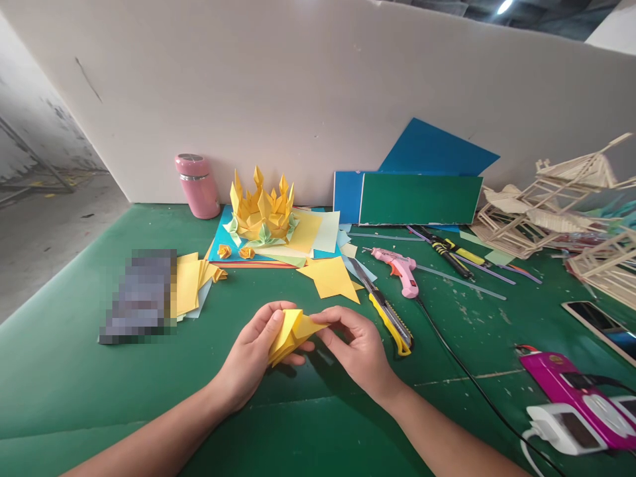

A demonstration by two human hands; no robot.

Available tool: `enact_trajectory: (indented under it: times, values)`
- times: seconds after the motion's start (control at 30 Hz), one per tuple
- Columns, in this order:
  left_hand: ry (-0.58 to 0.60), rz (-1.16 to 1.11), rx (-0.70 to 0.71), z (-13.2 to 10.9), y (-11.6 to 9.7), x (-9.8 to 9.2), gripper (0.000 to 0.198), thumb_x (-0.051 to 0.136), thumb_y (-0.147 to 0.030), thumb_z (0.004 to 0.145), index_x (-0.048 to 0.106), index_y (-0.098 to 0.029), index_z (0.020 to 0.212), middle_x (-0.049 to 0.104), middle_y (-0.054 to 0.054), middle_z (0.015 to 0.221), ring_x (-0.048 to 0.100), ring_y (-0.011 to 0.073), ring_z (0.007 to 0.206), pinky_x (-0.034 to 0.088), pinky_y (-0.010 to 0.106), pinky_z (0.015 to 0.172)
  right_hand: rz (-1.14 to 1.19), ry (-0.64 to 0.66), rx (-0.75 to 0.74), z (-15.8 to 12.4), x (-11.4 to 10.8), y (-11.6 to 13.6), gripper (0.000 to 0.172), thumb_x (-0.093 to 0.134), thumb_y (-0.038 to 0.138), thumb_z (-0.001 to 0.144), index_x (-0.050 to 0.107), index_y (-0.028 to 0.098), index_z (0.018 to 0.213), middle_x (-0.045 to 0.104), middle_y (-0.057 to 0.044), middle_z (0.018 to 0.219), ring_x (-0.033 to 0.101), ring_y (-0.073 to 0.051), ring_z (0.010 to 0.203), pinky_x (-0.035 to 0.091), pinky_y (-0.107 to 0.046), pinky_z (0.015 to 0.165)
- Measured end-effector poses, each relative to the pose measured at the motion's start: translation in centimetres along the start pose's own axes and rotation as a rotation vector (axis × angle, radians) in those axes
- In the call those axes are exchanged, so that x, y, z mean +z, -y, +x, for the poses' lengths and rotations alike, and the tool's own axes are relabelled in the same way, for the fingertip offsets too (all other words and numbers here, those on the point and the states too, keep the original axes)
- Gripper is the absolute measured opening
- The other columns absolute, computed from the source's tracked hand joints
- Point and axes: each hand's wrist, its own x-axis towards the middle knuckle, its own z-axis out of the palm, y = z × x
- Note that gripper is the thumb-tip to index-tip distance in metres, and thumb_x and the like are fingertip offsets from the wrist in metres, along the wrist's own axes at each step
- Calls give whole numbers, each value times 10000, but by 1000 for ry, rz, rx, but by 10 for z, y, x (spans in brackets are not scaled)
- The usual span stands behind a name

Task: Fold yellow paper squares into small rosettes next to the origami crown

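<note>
A folded piece of yellow paper [292, 334] is held just above the green table [74, 371], between both hands. My left hand [256, 354] wraps its fingers around the left side of the fold. My right hand [358, 344] pinches the pointed right tip with thumb and fingers. Behind the hands lies a cut yellow sheet [330, 277]. Further back, a yellow paper crown [261, 212] stands on a stack of coloured sheets.
A yellow utility knife [390, 317] lies right of my hands, a pink glue gun [401, 268] beyond it with its black cord. A pink flask [196, 185], loose yellow sheets [191, 281], wooden stick models [556, 205], a magenta box [576, 391] and a phone [601, 324] surround them.
</note>
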Motion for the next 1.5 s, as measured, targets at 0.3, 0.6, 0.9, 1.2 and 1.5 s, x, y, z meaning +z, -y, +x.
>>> enact_trajectory:
  times: [0.3,0.6,0.9,1.2,1.5]
  values:
    - [-18,17,20,-1,-1,2,388,616,-516,755,566,-186,953,691,31,769,686,190,656,518,241,500,-84,57,-120,1,0,3,259,509,123,836,720,250,914,695,-35,802,653,-165,737,549,-279,669]
    - [-4,1,0,-1,-3,1,452,552,-457,796,545,-150,1128,708,71,817,685,216,707,522,274,544,-76,27,-36,1,0,-1,174,554,178,844,705,223,918,694,-59,852,647,-185,781,546,-299,695]
    - [53,113,45,1,2,0,364,616,-508,759,507,-214,945,647,-15,712,616,144,583,465,227,493,-127,21,-112,2,2,1,92,565,160,806,630,219,831,608,-48,823,583,-182,753,518,-306,673]
    - [103,144,66,2,8,-5,491,509,-551,813,501,-173,1126,613,-28,550,520,116,460,418,225,475,-17,14,51,1,2,1,98,579,301,821,593,206,800,619,-35,748,584,-180,690,520,-293,631]
    - [61,74,53,3,6,0,399,686,-500,707,589,-179,923,652,0,813,609,121,596,512,244,571,-2,67,58,0,2,1,82,568,295,824,554,216,837,593,-34,808,569,-176,734,507,-285,652]
